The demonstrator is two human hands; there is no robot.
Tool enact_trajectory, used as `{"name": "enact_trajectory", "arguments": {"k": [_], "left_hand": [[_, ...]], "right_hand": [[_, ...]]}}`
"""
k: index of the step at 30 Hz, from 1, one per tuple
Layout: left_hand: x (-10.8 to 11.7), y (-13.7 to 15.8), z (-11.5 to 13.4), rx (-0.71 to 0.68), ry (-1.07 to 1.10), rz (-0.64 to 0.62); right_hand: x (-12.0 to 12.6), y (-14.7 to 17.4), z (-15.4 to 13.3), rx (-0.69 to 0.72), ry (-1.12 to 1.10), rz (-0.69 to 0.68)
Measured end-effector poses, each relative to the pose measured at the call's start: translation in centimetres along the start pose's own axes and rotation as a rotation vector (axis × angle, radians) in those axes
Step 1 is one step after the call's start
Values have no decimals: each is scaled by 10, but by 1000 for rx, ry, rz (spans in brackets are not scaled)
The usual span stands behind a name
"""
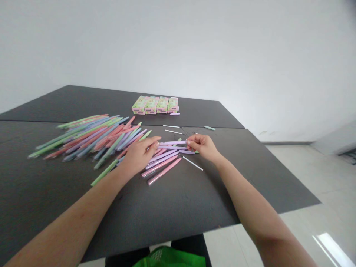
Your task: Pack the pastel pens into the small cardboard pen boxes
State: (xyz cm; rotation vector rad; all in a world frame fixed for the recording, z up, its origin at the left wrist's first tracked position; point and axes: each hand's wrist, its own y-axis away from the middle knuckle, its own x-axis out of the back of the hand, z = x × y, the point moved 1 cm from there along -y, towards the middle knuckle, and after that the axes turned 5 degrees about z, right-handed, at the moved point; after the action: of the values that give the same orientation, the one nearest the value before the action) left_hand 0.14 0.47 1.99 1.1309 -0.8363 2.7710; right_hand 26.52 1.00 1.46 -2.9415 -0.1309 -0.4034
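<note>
We find a lilac pen (172,142) held level just above the worktop (178,200), between the two hands: the left hand (138,155) pinches one end with thumb and fingertips, the right hand (204,145) pinches the other end, so both hands are closed on this one pen. We judge it light, stiff and smooth, a slim plastic barrel that will not bend but could roll or slip from a loose pinch; the ends, where the hands sit now, seem the soundest places to hold it, and any cap or tip there may pull off under a tug. Directly below lie a small group of loose pens (162,165), about six by our count, lilac and pink, lying roughly parallel and touching. To the left spreads a large heap of pens (89,137) in green, blue, pink and lilac; they overlap too much for a true count, and we put them at several dozen. Three thin white sticks (193,163), possibly refills, lie singly near the right hand. One green piece (209,128) lies apart toward the far edge. At the back stand four boxes (155,105) in a row, touching, with one lilac piece (175,114) just beside them.
</note>
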Motion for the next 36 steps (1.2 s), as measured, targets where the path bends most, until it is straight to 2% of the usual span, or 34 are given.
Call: {"name": "enact_trajectory", "arguments": {"k": [6, 9, 13, 18, 23, 31, 36], "left_hand": [[28, -15, -17, 179, -88, 129], [41, -21, -26, 232, -240, 53], [49, -22, -32, 287, -371, -129], [47, -19, -36, 274, -401, -264], [39, -16, -36, 222, -412, -332], [22, -11, -37, 118, -488, -377], [17, -9, -29, 150, -527, -355]], "right_hand": [[11, -8, 16, -72, 159, 100], [15, -9, 19, -78, 262, 130], [17, -8, 19, -55, 439, 139], [16, -7, 17, -59, 580, 106], [15, -7, 14, -44, 635, 107], [13, -6, 10, -13, 695, 142], [10, -5, 9, -2, 707, 134]]}}
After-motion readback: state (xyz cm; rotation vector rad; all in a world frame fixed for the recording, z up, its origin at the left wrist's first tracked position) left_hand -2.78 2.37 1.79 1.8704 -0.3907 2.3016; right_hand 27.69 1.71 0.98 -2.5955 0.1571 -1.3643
